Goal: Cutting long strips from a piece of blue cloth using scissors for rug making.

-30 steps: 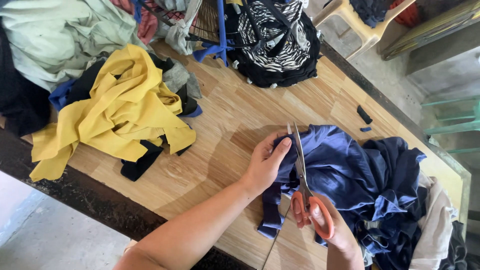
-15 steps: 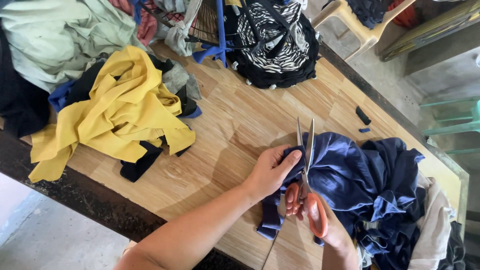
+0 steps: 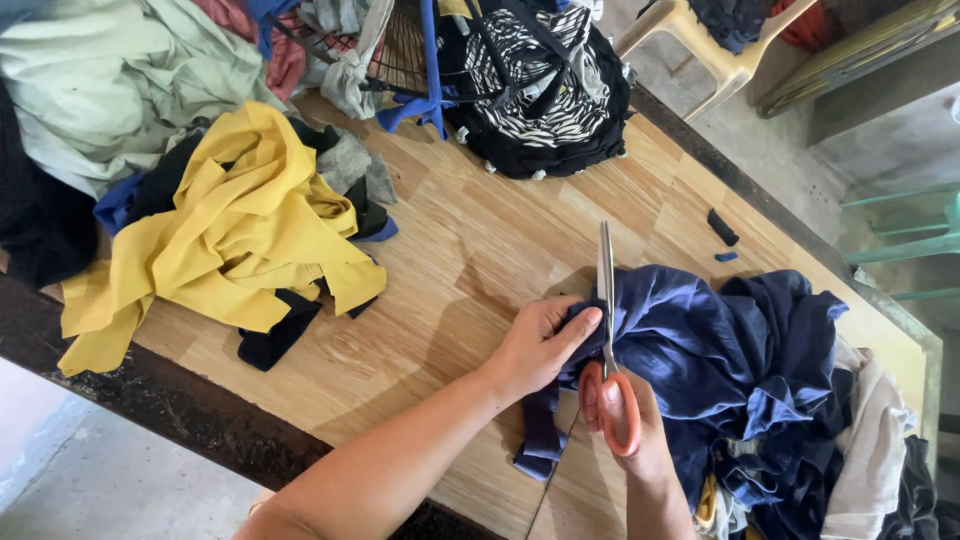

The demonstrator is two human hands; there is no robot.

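Midway, right hand (image 3: 640, 440) clamped on closed scissors (image 3: 607, 330) in navy cloth (image 3: 700, 350); left hand (image 3: 545, 345) pinches its edge; most remains uncut.

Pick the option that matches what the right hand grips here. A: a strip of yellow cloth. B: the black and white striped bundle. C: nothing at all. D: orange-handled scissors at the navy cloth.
D: the right hand has its fingers through the orange-handled scissors, whose blades lie shut along the navy cloth pinched by the left hand.
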